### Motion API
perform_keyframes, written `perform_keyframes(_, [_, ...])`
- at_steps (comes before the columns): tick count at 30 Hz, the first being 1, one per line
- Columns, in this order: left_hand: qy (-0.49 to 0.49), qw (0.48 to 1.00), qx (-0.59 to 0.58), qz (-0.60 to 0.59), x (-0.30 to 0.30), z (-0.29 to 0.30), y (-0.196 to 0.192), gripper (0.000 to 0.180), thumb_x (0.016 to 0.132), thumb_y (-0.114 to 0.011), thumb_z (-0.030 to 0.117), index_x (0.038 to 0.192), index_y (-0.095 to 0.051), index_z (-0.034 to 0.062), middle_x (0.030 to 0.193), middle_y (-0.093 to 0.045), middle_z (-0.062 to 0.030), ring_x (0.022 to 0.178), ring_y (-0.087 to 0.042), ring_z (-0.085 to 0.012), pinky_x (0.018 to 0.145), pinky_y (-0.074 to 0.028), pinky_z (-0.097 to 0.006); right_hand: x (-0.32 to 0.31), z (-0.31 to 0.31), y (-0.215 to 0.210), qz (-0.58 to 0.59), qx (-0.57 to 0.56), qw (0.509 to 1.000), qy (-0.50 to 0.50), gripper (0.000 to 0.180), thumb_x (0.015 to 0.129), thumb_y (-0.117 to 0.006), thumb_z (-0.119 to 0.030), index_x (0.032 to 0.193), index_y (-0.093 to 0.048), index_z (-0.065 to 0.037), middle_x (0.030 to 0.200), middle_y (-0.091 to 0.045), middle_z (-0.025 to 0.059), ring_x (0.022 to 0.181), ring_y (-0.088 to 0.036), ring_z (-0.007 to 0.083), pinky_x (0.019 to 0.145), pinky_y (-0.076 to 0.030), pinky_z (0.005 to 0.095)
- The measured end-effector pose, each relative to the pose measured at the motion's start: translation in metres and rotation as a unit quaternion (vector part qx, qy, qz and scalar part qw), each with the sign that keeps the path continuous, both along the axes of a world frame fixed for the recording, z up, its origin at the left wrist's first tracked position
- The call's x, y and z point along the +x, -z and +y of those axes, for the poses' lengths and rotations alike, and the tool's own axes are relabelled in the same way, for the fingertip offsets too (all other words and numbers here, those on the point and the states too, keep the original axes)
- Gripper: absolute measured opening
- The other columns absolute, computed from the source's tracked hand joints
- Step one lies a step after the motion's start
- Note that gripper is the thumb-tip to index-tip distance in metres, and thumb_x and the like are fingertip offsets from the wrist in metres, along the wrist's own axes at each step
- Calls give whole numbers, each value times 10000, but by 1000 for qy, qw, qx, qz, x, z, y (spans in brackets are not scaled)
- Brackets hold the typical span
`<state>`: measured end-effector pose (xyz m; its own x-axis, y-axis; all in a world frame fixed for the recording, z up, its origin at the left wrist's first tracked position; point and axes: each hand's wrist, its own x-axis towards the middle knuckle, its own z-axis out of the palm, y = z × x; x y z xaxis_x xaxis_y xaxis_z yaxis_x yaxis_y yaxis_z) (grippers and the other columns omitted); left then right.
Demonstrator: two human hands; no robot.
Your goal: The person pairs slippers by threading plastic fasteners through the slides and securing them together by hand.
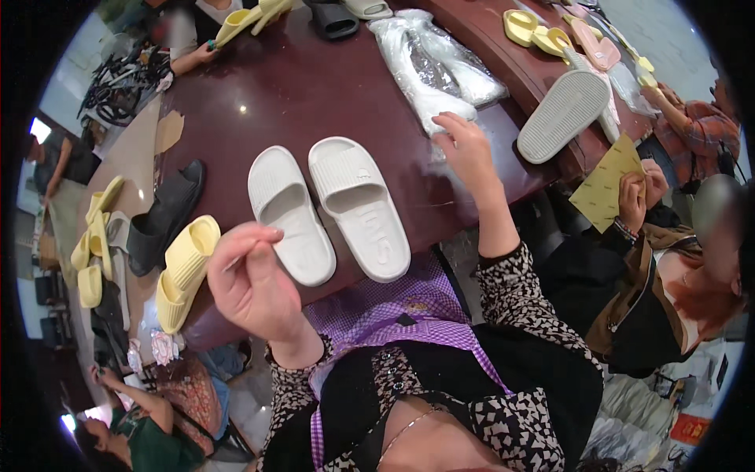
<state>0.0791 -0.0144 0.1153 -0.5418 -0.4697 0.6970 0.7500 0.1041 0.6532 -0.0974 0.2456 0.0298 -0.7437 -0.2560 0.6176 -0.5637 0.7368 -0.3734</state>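
A pair of white slide slippers lies side by side on the dark red table, toes pointing away from me: the left slipper (292,216) and the right slipper (360,209), which has a small dark mark on its strap. My left hand (255,283) is raised over the near side of the left slipper, its fingers curled in toward the thumb. Anything between those fingertips is too small to make out. My right hand (470,157) reaches out with fingers apart, beside the near end of clear plastic bags (429,67) with white contents. It holds nothing.
Yellow slippers (187,271) and black slippers (167,216) lie to the left. At right, a grey slipper (564,116) rests sole up near more yellow slippers (521,28). A person at right holds a yellow sheet (609,185). Other people work around the table (236,86).
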Motion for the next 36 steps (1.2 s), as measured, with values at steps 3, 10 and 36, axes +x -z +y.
perform_keyframes(3, [27,999,27,-39,-6,12,1,99,879,-583,-40,970,-547,-27,888,-620,-151,805,-588,-185,750,-496,-286,51,-30,-48,-132,-163,975,-71,207,790,-668,-52,994,-660,-15,952,-668,121,806,-638,237,731,-508,314])
perform_keyframes(10, [113,991,-16,-76,-16,34,11,102,903,-558,-36,1005,-558,-29,960,-630,-117,849,-593,-141,765,-490,-247,102,-68,-66,-204,-211,890,-348,105,815,-644,26,920,-645,30,859,-655,87,738,-625,132,640,-494,241])
perform_keyframes(36, [88,888,-394,-221,32,12,50,121,782,-647,14,898,-616,3,793,-625,-133,712,-610,-289,634,-484,-374,111,-36,-17,-268,-120,950,-103,77,822,-619,1,893,-638,22,586,-589,71,537,-587,150,514,-449,285])
